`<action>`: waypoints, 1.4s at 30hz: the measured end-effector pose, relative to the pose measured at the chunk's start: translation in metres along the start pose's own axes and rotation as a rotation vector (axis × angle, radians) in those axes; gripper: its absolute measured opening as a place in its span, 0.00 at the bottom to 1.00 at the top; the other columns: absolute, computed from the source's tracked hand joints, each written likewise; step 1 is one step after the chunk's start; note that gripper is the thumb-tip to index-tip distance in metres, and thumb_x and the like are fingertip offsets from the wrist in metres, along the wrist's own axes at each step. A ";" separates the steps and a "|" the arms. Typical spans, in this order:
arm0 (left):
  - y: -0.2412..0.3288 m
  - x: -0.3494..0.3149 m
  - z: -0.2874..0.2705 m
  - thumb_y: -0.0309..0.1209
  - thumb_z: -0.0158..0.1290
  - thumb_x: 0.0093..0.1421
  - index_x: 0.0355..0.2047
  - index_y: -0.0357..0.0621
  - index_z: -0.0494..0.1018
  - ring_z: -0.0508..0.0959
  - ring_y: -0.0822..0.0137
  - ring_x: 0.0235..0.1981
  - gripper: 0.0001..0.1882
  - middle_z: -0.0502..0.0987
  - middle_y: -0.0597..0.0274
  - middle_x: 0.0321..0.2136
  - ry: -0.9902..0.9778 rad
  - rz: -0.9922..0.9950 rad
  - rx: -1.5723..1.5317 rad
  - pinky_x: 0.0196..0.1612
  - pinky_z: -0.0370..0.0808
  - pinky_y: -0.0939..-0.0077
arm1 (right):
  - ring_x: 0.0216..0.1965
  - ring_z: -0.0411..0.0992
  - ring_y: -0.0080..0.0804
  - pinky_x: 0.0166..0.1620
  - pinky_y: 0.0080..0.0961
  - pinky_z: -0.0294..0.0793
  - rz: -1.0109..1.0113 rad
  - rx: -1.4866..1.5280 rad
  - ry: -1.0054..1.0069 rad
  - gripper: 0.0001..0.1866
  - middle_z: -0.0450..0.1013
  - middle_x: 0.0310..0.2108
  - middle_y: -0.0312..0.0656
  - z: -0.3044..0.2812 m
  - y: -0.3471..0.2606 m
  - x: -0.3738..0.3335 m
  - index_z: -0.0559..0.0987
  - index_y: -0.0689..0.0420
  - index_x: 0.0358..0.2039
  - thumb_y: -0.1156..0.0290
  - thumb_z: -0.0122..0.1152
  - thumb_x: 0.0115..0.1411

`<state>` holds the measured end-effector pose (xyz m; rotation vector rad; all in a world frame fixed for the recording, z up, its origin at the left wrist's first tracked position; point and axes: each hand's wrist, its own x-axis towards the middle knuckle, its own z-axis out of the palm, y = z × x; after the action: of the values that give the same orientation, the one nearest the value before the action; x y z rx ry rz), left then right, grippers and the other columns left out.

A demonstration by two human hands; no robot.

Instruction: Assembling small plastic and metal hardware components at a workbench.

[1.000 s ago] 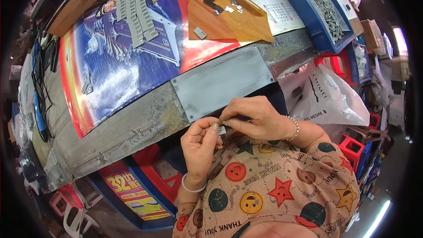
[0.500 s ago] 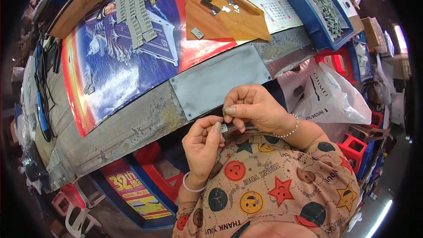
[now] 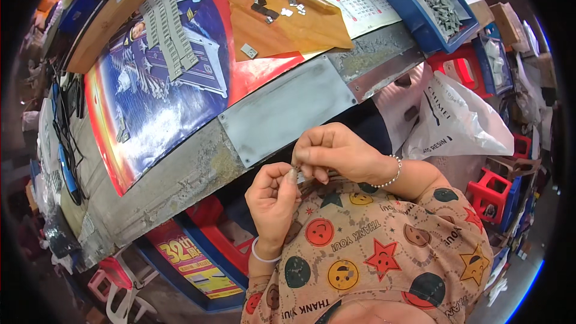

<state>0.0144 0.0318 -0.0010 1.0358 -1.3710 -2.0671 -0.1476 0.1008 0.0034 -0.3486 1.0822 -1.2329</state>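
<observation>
My left hand [image 3: 273, 198] is closed, its thumb and forefinger pinching a small light-grey piece [image 3: 302, 177]. Only a sliver of that piece shows past the fingertips. Against it from the right comes my right hand [image 3: 339, 155], thumb and forefinger pressed together. Whatever it pinches, if anything, is too small to make out. Both hands are close together above my lap, just in front of a pale metal plate [image 3: 288, 111] on the bench edge. Beyond lies an orange sheet [image 3: 312, 33] bearing a grey block [image 3: 248, 51], black pieces [image 3: 264, 9] and small white pieces [image 3: 287, 12].
Grey slotted strips [image 3: 168, 36] lie on a blue and red poster [image 3: 162, 120]. At far right a blue tray [image 3: 410, 6] holds many grey parts. A white plastic bag [image 3: 462, 117] and a red stool [image 3: 489, 195] stand right of me. Cables and a blue-handled tool [image 3: 67, 174] lie left.
My right hand has shifted slightly left and lower, its fingertips closer to the left hand's. The small piece shows less now. The whole view has turned a little.
</observation>
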 end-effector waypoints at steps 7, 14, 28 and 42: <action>0.000 0.003 0.002 0.25 0.51 0.62 0.32 0.35 0.72 0.66 0.83 0.16 0.04 0.71 0.70 0.18 -0.001 -0.058 -0.037 0.19 0.63 0.91 | 0.19 0.67 0.18 0.24 0.15 0.70 0.010 0.114 -0.008 0.13 0.72 0.25 0.40 -0.009 0.004 -0.004 0.74 0.64 0.34 0.66 0.47 0.67; -0.003 0.005 0.003 0.24 0.51 0.62 0.33 0.35 0.72 0.67 0.83 0.16 0.04 0.71 0.70 0.18 -0.016 -0.074 -0.034 0.19 0.63 0.91 | 0.21 0.67 0.16 0.26 0.13 0.69 -0.014 0.009 -0.041 0.08 0.72 0.27 0.39 -0.014 0.008 -0.003 0.73 0.64 0.33 0.71 0.50 0.65; -0.003 0.002 0.002 0.23 0.51 0.63 0.39 0.33 0.72 0.70 0.84 0.21 0.06 0.73 0.69 0.22 -0.047 -0.002 -0.006 0.24 0.66 0.91 | 0.32 0.71 0.17 0.36 0.16 0.73 -0.208 -0.192 -0.014 0.02 0.73 0.31 0.38 -0.013 -0.008 -0.012 0.72 0.64 0.33 0.81 0.54 0.60; -0.003 0.001 -0.001 0.23 0.51 0.62 0.36 0.35 0.72 0.70 0.84 0.20 0.04 0.73 0.70 0.22 -0.062 0.049 0.177 0.22 0.65 0.90 | 0.30 0.72 0.23 0.34 0.20 0.73 -0.355 -0.597 0.002 0.06 0.73 0.29 0.41 -0.002 -0.006 -0.010 0.71 0.64 0.37 0.77 0.54 0.60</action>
<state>0.0152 0.0318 -0.0040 1.0056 -1.6189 -1.9859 -0.1525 0.1083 0.0116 -1.0307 1.4219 -1.1921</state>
